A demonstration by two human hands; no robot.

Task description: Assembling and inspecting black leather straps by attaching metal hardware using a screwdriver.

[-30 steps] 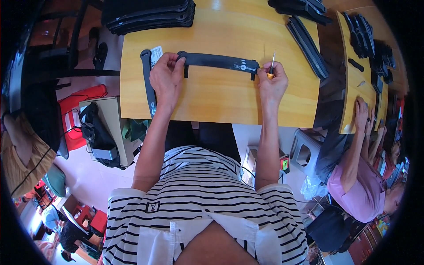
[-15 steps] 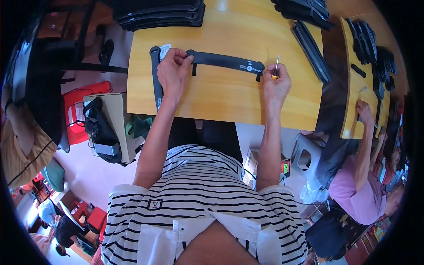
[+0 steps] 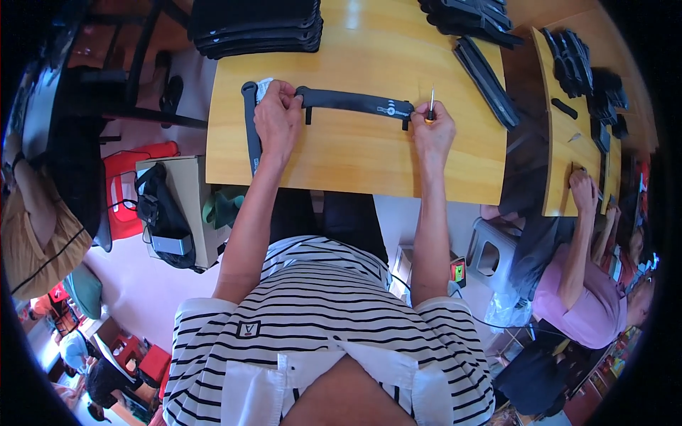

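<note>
A dark flat strap (image 3: 348, 101) with a pale printed mark and two short black tabs below it stretches between my hands, over the wooden table. At its left end, my left hand (image 3: 278, 119) pinches it between thumb and fingers. My right hand (image 3: 434, 136) is closed at the other end, also holding a small tool (image 3: 432, 103) with a thin metal shaft and a black-and-yellow handle. The shaft points away from me; its exact kind cannot be told. Beside my left hand lies another dark strap (image 3: 250, 113), partly hidden, and a white slip (image 3: 263, 86).
A stack of black flat pieces (image 3: 256, 32) stands at the far left of the table (image 3: 341, 160). Long dark strips (image 3: 486, 82) and a black pile (image 3: 472, 18) lie at right. A person in pink (image 3: 586, 295) works at another table. Left, a carton (image 3: 202, 206) stands below.
The view has shifted slightly, so the table and things sit a little differently in it. Both hands keep their hold on the strap, and the tool stays in my right hand.
</note>
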